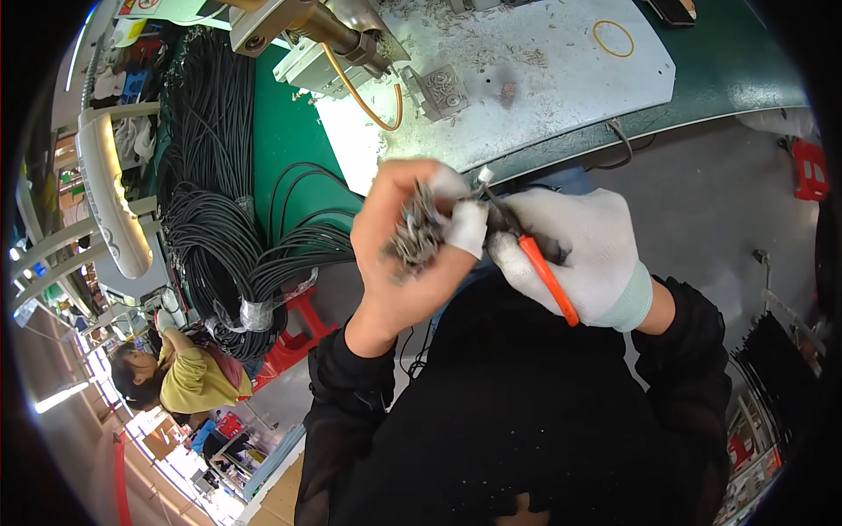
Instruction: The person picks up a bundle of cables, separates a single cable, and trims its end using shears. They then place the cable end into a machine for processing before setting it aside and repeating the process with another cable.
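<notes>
Near: black sleeves come in from the lower edge. Left hand [408, 245], bare with white finger cots on the tips, is closed around a bundle of small grey metal parts [414, 235], held up mid-frame over the near table edge. Right hand [579, 250], white glove, fingers pressed around an orange-handled tool [545, 279]; tool tip meets the bundle at the left fingertips. Left of the hands: coils of black cable [219, 219] hang off the green table [289, 131]. Farther: white mat [561, 79] littered with scrap bits, a yellow rubber band [612, 38], a metal fixture [333, 35] with an orange hose [364, 101]. Lower left: another person in a yellow top [197, 381].
</notes>
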A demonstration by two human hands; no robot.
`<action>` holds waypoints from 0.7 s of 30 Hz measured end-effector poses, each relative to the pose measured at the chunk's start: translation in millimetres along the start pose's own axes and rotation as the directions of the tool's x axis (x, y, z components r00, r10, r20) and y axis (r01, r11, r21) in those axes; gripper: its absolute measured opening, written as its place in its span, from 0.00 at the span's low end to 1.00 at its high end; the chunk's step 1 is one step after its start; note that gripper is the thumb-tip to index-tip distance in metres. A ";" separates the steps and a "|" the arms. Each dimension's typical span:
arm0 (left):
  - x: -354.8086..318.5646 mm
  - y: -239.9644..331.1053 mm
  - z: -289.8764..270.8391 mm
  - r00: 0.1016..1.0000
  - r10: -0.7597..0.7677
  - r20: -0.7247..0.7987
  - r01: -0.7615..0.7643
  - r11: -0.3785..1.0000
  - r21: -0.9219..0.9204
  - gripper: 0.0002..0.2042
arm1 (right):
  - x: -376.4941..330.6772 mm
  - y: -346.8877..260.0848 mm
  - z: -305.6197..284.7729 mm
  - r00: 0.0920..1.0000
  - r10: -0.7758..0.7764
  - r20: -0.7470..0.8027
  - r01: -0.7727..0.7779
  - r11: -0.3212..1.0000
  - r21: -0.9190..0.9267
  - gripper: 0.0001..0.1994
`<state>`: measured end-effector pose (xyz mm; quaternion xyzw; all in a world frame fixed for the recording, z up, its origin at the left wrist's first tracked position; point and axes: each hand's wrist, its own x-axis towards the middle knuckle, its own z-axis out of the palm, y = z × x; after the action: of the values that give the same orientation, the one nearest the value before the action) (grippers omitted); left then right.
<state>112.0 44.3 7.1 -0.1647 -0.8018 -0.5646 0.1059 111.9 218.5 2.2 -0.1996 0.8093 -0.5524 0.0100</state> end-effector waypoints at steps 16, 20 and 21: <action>3.2 -2.2 -9.0 0.759 -0.636 0.140 0.612 0.621 -0.490 0.08 | 12.0 4.0 2.1 0.855 0.328 0.401 -0.479 0.795 0.371 0.06; -2.7 -38.2 -26.2 0.701 -0.709 0.079 0.678 0.628 -0.382 0.07 | 19.5 25.0 7.2 0.990 0.057 0.131 -0.058 0.998 0.010 0.08; 1.6 -48.1 -36.3 0.715 -0.691 0.104 0.630 0.572 -0.525 0.06 | 27.7 29.5 3.1 0.991 0.095 0.089 -0.094 0.995 -0.019 0.09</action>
<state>91.5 -4.5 -21.8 0.1565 -0.6108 -0.7673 -0.1169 78.0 215.6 -19.9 -0.1858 0.8206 -0.5357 0.0712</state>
